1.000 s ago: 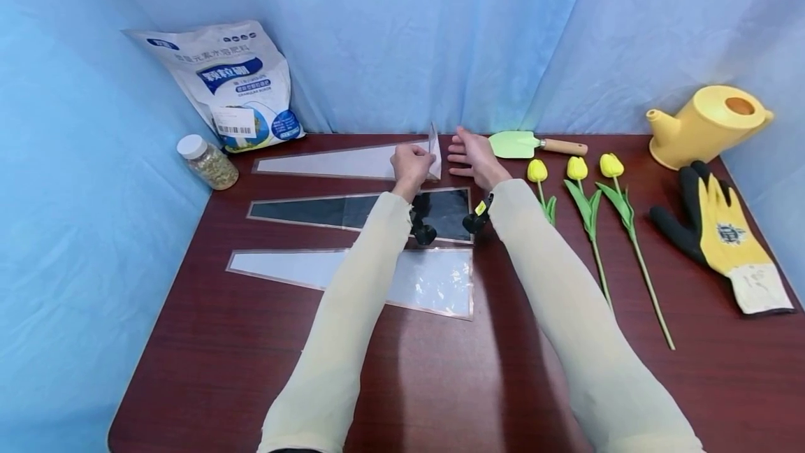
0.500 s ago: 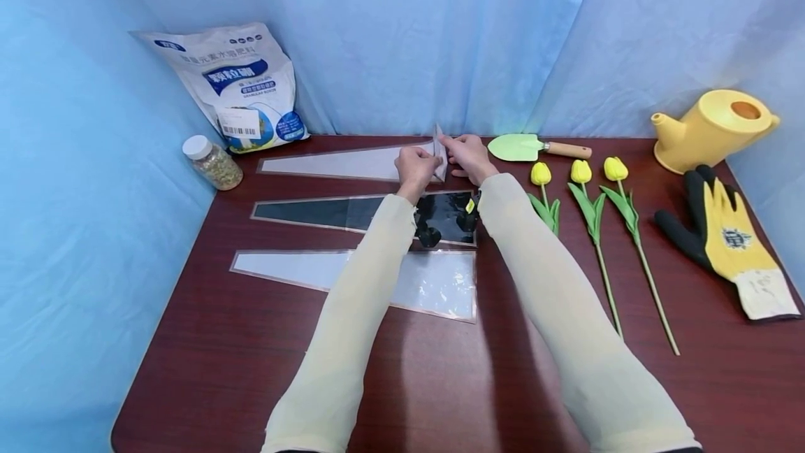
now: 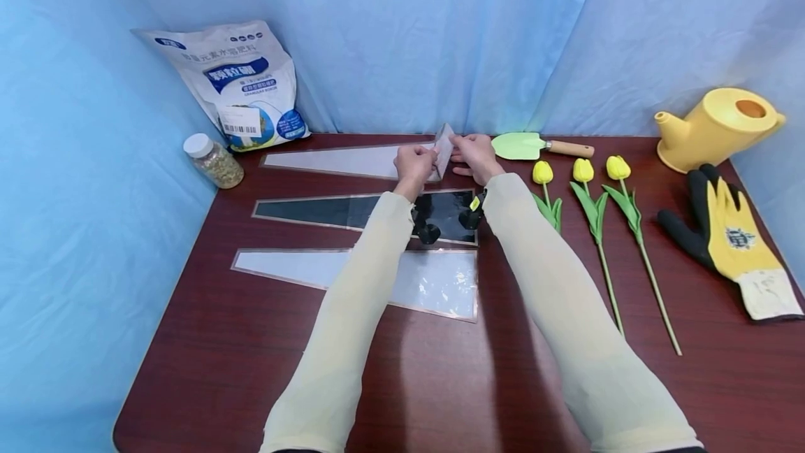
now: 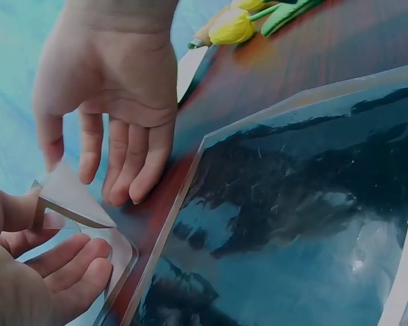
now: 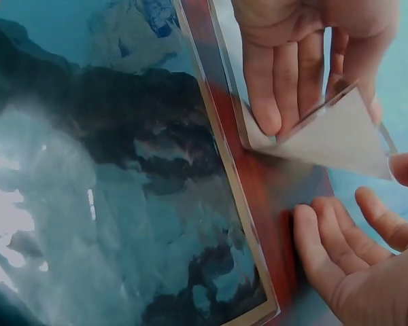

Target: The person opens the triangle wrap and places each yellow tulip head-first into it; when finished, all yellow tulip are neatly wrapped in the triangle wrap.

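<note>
Three tapered laminated sheets lie in rows on the table. At the wide right end of the back white sheet, a raised flap stands up between my hands. My left hand pinches this flap between thumb and index finger, its other fingers extended beneath. From the right, my right hand meets the flap's upper corner with its thumb tip, as the right wrist view shows; its other fingers are spread loosely below. The dark sheet lies nearer, partly covered by the wrist cameras, and the front white sheet is partly under my left sleeve.
At the back left stand a fertilizer bag and a white-capped jar. To the right lie a green trowel, three yellow tulips and a yellow-black work glove, with a yellow watering can behind the glove.
My right hand has come left to the flap, its thumb now at the corner. The flap's white face has turned more into view. My left hand keeps its pinch.
</note>
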`<state>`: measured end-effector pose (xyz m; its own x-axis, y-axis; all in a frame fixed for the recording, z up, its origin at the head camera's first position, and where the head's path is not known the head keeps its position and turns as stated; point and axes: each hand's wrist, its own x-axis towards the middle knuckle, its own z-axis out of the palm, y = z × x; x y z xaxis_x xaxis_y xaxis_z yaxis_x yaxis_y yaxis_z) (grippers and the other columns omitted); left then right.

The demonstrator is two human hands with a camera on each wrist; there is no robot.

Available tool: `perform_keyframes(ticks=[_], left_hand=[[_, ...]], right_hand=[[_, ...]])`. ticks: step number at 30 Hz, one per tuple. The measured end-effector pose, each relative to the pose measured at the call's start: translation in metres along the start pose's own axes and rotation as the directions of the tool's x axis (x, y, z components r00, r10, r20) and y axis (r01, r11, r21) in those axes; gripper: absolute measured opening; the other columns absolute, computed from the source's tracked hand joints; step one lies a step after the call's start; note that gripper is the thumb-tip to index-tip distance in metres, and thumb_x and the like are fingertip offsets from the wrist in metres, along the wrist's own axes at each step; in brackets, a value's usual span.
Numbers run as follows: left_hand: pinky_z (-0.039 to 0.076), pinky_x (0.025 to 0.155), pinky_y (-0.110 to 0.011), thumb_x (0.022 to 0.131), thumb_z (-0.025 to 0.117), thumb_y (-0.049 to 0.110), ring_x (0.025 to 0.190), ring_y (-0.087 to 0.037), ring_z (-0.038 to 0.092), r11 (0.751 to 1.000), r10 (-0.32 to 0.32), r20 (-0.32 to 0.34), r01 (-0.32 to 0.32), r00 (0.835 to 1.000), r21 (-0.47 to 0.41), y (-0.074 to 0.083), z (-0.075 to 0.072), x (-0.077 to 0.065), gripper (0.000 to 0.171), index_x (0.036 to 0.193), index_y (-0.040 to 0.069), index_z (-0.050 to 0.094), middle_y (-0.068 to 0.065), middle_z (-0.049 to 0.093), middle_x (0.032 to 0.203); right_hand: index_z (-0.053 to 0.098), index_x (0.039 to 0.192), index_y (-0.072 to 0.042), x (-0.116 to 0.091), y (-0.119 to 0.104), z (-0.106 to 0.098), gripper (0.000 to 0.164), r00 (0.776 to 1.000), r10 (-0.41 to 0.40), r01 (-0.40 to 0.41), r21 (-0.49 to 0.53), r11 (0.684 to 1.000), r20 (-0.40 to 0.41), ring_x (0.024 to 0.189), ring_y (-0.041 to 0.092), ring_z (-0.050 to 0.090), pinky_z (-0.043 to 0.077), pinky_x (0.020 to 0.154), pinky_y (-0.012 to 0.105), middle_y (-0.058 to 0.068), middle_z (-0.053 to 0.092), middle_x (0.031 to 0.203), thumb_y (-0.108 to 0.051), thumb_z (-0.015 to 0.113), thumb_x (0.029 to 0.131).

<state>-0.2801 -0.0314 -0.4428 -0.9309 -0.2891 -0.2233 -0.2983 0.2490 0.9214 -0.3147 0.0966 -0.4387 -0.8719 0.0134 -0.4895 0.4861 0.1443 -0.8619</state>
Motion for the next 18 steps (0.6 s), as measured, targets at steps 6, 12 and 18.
perform_keyframes(ticks=[6, 12, 18], left_hand=[[0.060, 0.068, -0.033, 0.096, 0.062, 0.014, 0.061, -0.012, 0.063, 0.983, -0.075, 0.021, 0.078, 0.997, -0.169, 0.004, -0.002, 0.000, 0.022, 0.093, -0.004, 0.074, -0.018, 0.075, 0.090], [0.063, 0.070, -0.036, 0.091, 0.060, 0.009, 0.063, -0.016, 0.069, 0.974, -0.082, 0.099, 0.101, 0.992, -0.201, 0.002, -0.009, -0.001, 0.021, 0.097, -0.006, 0.073, -0.012, 0.072, 0.079], [0.063, 0.071, -0.035, 0.092, 0.066, 0.008, 0.067, -0.017, 0.070, 0.963, -0.113, 0.140, 0.143, 0.984, -0.230, -0.005, -0.014, 0.003, 0.021, 0.108, -0.002, 0.073, -0.011, 0.070, 0.080]], right_hand=[[0.057, 0.109, -0.013, 0.003, 0.004, -0.004, 0.018, 1.000, 0.002, -0.002, 0.088, 0.996, 0.001, 0.095, 0.015, 0.065, 0.056, 0.099, 0.040, 0.000, 0.062, 0.100, -0.029, 0.055, 0.102], [0.060, 0.110, -0.012, 0.006, 0.007, -0.008, 0.016, 1.000, -0.005, 0.005, 0.084, 0.996, -0.001, 0.085, 0.011, 0.066, 0.056, 0.099, 0.041, 0.001, 0.062, 0.097, -0.025, 0.055, 0.102], [0.063, 0.121, -0.008, 0.007, 0.007, -0.009, 0.027, 0.999, -0.021, 0.022, 0.021, 1.000, -0.024, 0.078, 0.008, 0.066, 0.060, 0.091, 0.036, 0.001, 0.063, 0.098, -0.026, 0.058, 0.101]])
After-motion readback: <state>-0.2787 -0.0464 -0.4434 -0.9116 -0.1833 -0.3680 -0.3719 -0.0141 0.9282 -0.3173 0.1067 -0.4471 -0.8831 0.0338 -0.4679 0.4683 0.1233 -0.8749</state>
